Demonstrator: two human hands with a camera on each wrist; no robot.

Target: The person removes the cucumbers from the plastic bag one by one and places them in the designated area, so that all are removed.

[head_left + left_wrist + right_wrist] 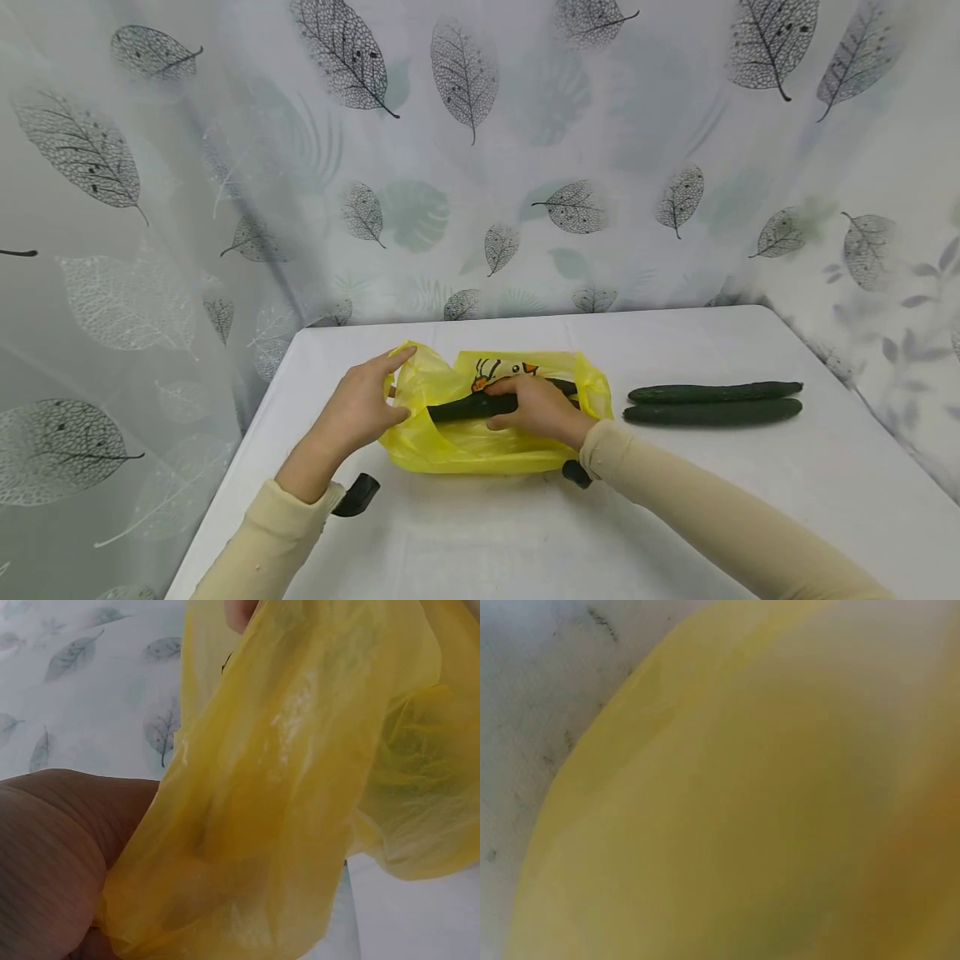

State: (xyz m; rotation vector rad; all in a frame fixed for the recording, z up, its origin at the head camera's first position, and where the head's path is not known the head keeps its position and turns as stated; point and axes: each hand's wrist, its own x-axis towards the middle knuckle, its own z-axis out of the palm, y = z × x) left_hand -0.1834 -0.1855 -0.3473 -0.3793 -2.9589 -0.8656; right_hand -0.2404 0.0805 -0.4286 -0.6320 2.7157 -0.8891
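A yellow plastic bag (480,457) lies on its side on the table, its mouth toward the left. My left hand (360,404) holds the edge of that mouth, thumb and fingers spread apart along it. Within the bag, my right hand (536,408) grips a dark green cucumber (471,407), thumb on the near side and fingers on the far side. More dark green shows behind that hand in the bag. In the left wrist view, the bag (285,795) hides most of the left fingers. Blurred yellow plastic (705,825) fills most of the right wrist view.
Two cucumbers (712,412) lie side by side on the white table (480,542), right of the bag. Black wrist-worn pieces (357,495) show beside the cuffs. A leaf-patterned curtain (480,167) hangs behind the table.
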